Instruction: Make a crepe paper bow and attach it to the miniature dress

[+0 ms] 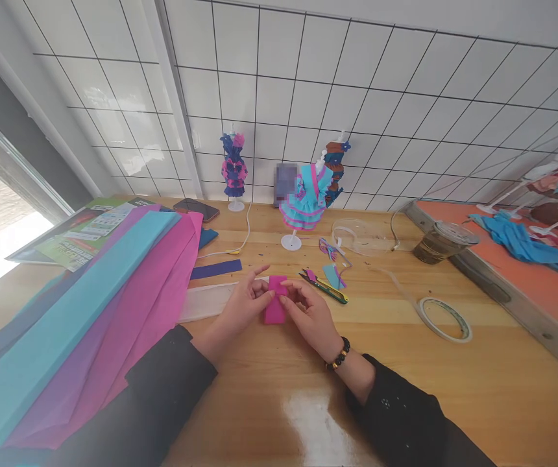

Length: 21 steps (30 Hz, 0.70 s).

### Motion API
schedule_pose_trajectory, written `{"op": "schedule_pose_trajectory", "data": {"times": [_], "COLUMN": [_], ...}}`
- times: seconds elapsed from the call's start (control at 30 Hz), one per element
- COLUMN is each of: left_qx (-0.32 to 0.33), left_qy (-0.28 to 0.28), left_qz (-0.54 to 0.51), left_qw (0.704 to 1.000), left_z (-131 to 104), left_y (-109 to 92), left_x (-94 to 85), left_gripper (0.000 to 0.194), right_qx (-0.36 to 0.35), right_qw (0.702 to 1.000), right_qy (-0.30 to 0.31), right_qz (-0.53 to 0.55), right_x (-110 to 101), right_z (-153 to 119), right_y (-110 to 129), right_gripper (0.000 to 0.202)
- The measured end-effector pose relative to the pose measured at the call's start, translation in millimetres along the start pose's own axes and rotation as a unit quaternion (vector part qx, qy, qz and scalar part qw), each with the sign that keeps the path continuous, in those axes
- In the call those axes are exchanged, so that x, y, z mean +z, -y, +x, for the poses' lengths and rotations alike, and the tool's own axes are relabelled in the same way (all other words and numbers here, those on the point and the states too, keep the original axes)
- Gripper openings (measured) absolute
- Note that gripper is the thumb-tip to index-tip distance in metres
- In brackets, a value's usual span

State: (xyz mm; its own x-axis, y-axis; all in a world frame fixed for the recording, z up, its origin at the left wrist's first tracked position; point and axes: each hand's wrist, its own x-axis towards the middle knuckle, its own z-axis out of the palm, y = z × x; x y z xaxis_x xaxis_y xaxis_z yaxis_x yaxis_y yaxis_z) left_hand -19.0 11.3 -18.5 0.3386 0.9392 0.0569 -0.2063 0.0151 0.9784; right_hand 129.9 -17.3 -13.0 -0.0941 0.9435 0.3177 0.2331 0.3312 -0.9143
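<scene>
Between my hands, low over the wooden table, is a small folded strip of bright pink crepe paper [275, 312]. My left hand [251, 297] pinches its left edge with thumb and fingers, the index finger lifted away. From the other side, the thumb and fingertips of my right hand [312, 318] close on the strip near its middle. A white strip [208, 302] lies beside my left hand, with a dark blue paper strip [217, 268] behind it. Just beyond my right hand rest green-handled thread snips [327, 289] and a light blue paper scrap [332, 275].
Stacked coloured paper sheets [79, 311] cover the left side. Dressed miniature mannequins [308, 194] [234, 168] stand near the tiled wall, with a phone [196, 209] at the back left. To the right are a tape roll [445, 320], a lidded cup [444, 242] and an orange raised surface [512, 266].
</scene>
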Motion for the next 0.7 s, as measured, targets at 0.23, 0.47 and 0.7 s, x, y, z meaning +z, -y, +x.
{"op": "schedule_pose_trajectory", "data": {"times": [0.23, 0.47, 0.7], "left_qx": [0.017, 0.033, 0.024], "left_qy": [0.003, -0.002, 0.011], "left_qz": [0.013, 0.034, 0.074], "left_qw": [1.000, 0.999, 0.997], "left_z": [-3.1, -2.6, -2.7], "left_y": [-3.1, -2.2, -4.0], "left_x": [1.9, -0.1, 0.9], "left_gripper": [0.058, 0.021, 0.021], "right_qx": [0.002, -0.022, -0.029], "right_qw": [0.999, 0.999, 0.999], "right_qy": [-0.014, -0.013, -0.014], "right_qz": [-0.044, -0.042, -0.044], "right_x": [-1.6, -4.2, -7.0], "right_z": [1.8, 2.9, 3.6], "right_y": [-1.2, -5.1, -7.2], "right_gripper": [0.019, 0.021, 0.020]}}
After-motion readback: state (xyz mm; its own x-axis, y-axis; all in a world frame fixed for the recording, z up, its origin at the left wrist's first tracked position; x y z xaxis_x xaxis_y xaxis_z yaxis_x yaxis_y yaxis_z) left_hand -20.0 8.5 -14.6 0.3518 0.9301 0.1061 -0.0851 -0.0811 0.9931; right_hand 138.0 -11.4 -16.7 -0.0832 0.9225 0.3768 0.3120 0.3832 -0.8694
